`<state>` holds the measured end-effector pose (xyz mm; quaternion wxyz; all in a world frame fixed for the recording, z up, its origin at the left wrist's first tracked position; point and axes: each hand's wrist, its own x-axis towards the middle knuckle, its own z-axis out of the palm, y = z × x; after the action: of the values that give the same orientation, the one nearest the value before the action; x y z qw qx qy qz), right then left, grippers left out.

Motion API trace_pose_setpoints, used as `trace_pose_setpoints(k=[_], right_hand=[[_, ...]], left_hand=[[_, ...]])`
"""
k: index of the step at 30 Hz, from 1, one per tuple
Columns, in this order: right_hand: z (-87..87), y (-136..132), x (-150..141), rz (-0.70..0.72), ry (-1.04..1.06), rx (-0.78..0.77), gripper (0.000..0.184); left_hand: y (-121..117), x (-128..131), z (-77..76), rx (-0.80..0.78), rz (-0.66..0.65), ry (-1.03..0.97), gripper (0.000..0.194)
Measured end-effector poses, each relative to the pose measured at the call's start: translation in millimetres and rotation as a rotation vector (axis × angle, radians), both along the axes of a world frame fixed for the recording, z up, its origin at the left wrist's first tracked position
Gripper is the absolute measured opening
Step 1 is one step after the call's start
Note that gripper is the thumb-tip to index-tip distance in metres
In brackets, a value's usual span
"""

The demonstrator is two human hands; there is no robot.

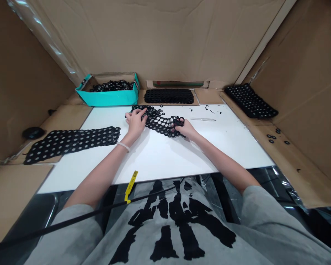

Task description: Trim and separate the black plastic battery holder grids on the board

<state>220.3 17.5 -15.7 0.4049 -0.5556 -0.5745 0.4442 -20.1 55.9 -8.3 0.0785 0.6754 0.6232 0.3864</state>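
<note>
A black perforated sheet [160, 128] with rows of round holes lies slightly bunched on the white board. My right hand [187, 129] grips its right end between thumb and fingers, where the material is folded up. Over the sheet's left end rests my left hand [136, 120], fingers spread and touching a heap of small black rings [153, 112]. The tips are partly lost against the black, so I cannot see any ring held in them. A few loose rings [161, 106] lie just behind the heap.
A turquoise-sided box [107, 98] of black rings stands at the back left. Other perforated sheets lie left [74, 142], back [169, 96] and right [251, 101]. A white pen-like tool [203, 119], black scraps [206, 108] and loose rings [271, 137] are at right. Cardboard walls surround the board [165, 158].
</note>
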Motion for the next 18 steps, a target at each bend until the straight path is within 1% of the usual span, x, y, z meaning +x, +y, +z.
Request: trace_pose_setpoints(k=[1, 2, 5, 6, 7, 9, 11, 14, 16, 18], right_hand=[[1.1, 0.3, 0.0, 0.005, 0.046, -0.02, 0.023], [2.2, 0.6, -0.5, 0.009, 0.089, -0.043, 0.025], [4.9, 0.2, -3.4, 0.004, 0.18, -0.085, 0.027], [5.4, -0.2, -4.6, -0.002, 0.204, -0.087, 0.026], [5.6, -0.7, -5.7, -0.003, 0.225, -0.085, 0.025], [5.6, -1.8, -7.6, 0.005, 0.256, -0.076, 0.023], [4.9, -2.5, -8.7, 0.018, 0.269, -0.068, 0.022], [1.7, -1.8, -8.3, 0.029, 0.251, -0.042, 0.023], [-2.2, -0.2, -6.9, 0.035, 0.209, -0.021, 0.027], [-6.7, 1.4, -4.9, 0.042, 0.15, -0.007, 0.03]], left_hand=[[-3.5, 2.0, 2.5, 0.015, -0.033, 0.05, 0.038], [-8.3, 6.3, 4.8, 0.01, -0.104, 0.084, 0.038], [-26.1, 26.5, 9.2, -0.076, -0.38, 0.136, 0.032], [-31.6, 33.3, 9.5, -0.1, -0.435, 0.131, 0.032], [-36.1, 39.3, 9.3, -0.113, -0.462, 0.114, 0.033], [-41.4, 47.2, 7.5, -0.118, -0.467, 0.058, 0.033], [-41.5, 49.8, 4.5, -0.142, -0.467, -0.025, 0.029], [-34.4, 46.7, 0.2, -0.248, -0.48, -0.18, 0.02], [-27.0, 40.5, -1.1, -0.309, -0.448, -0.255, 0.019], [-18.2, 30.5, -1.0, -0.302, -0.376, -0.268, 0.019]])
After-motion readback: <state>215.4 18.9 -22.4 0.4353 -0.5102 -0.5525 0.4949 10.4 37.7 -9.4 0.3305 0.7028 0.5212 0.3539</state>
